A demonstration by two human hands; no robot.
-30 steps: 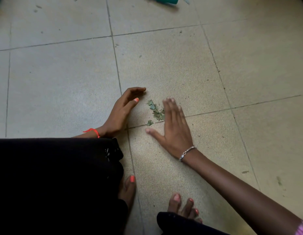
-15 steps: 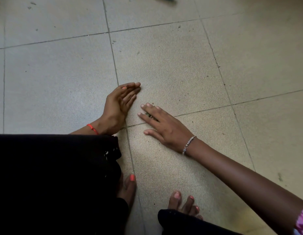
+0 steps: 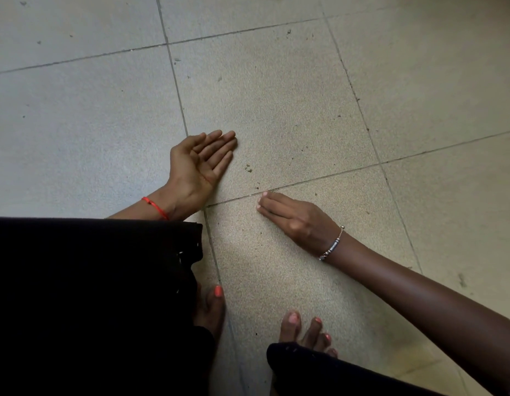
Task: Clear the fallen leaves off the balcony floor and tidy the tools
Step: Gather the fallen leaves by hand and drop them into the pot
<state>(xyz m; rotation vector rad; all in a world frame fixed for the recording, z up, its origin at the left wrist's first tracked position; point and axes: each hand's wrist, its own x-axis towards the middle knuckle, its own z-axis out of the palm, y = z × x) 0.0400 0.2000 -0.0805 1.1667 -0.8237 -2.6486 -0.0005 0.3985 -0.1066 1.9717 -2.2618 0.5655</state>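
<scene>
The person crouches over the tiled balcony floor (image 3: 276, 95), and both hands work close to the grout cross (image 3: 204, 207) where four tiles meet.

The left hand (image 3: 199, 164) lies just beyond that cross. It stands on its little-finger edge with the palm turned up and toward the other hand, fingers straight and close together. It holds nothing. By its posture it serves as a wall or scoop for debris to be pushed against. A red thread (image 3: 155, 207) circles its wrist.

The right hand (image 3: 293, 221) lies to the right of the cross, palm down. Its straight, closed fingers are laid flat on the tile and their tips touch the grout line that runs out from the cross. It grips nothing I can see. Held flat like that, it looks set to sweep like a blade toward the waiting palm. A beaded bracelet (image 3: 332, 247) sits at its wrist.

Very little of the leaves shows. One small dark leaf scrap (image 3: 248, 168) and a few specks lie on the tile beyond the cross, between the two hands. More may be trapped under the right fingers, but they hide that patch, so I cannot tell.

The next stroke probably needs the fingers kept tight to the floor, since crumbs this fine slip through any gap. The tools are out of view (so is anything to drop the leaves into). Nearer than the cross are a dark garment (image 3: 91, 295) and bare toes (image 3: 293, 318).
</scene>
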